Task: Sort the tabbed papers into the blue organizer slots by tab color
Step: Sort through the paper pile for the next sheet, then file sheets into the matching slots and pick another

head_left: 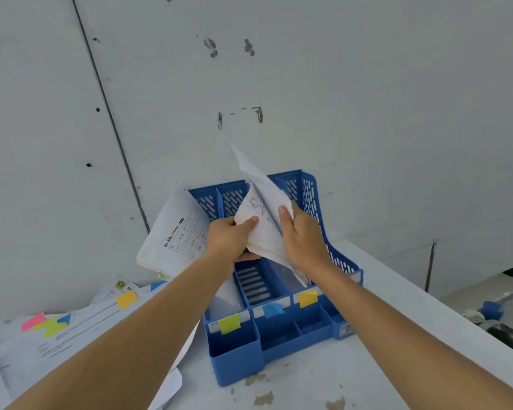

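The blue organizer stands against the wall, its slots labelled with a lime tab, a blue tab and a yellow tab. My left hand grips a bundle of printed papers that leans left over the leftmost slot, and its thumb presses on a second bundle. My right hand holds that second bundle of papers above the right-hand slots, its lower edge going down into the yellow-tab slot. The middle slot shows its bare slatted floor.
A loose heap of tabbed papers with pink, lime, yellow and blue tabs lies on the white table at the left. The table edge runs diagonally at the right, with wheeled gear on the floor beyond. The wall is directly behind the organizer.
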